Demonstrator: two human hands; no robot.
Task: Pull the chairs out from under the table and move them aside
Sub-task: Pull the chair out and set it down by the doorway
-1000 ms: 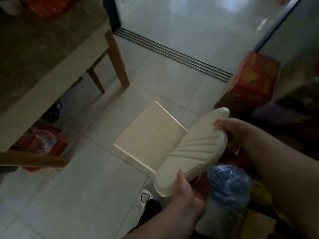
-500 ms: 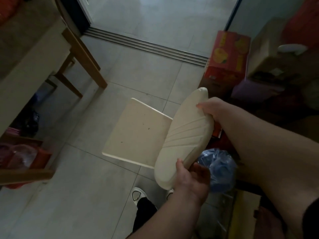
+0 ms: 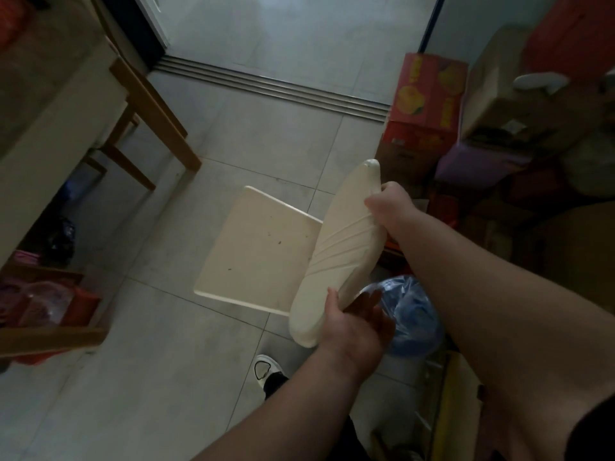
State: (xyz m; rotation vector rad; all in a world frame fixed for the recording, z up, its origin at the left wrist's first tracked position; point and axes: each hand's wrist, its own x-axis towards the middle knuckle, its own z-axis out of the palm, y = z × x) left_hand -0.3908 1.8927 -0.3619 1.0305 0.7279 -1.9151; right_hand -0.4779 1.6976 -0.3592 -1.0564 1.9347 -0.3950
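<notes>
Here the cream chair sits on the tiled floor, clear of the desk and just right of its wooden leg. Its square seat faces the camera, and its curved, ribbed backrest rises toward the person. The right hand grips the far end of the backrest, fingers curled tightly over its edge. The left hand holds the near end, thumb on the front face and the fingers wrapped behind it. Just beyond the backrest, under the right forearm, lies a blue plastic bag. A red carton and other boxes stand further right, near the door track. A white shoe shows on the floor below the left wrist. Under the desk, dark bags and red items are dimly visible.
</notes>
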